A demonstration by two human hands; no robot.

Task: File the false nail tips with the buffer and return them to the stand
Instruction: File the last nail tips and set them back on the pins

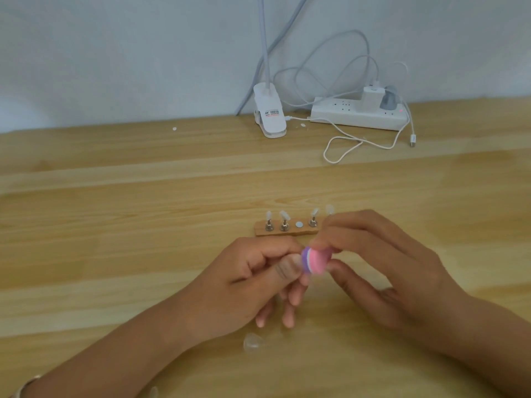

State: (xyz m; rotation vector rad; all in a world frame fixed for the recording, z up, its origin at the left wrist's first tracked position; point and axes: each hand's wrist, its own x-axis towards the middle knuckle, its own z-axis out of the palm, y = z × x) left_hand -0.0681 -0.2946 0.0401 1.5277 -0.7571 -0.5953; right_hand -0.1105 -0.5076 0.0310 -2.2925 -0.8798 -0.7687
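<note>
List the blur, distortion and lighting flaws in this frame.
Head view: the buffer pinched in the right hand is smeared by motion blur, its edges soft; the stand behind is fairly sharp. Same view: wide-angle distortion bows the back edge of the table. Light is soft and even, shadows faint, with a pale sheen on the wood at right.

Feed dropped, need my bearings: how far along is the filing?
Done: four clear false nail tips sit at the small wooden stand; whether filed, unclear. In hand: the right hand holds the pink and purple buffer block against the left hand's curled fingers, whose contents are hidden. Left: the stand's middle spot is bare; a loose clear tip lies on the table.
</note>
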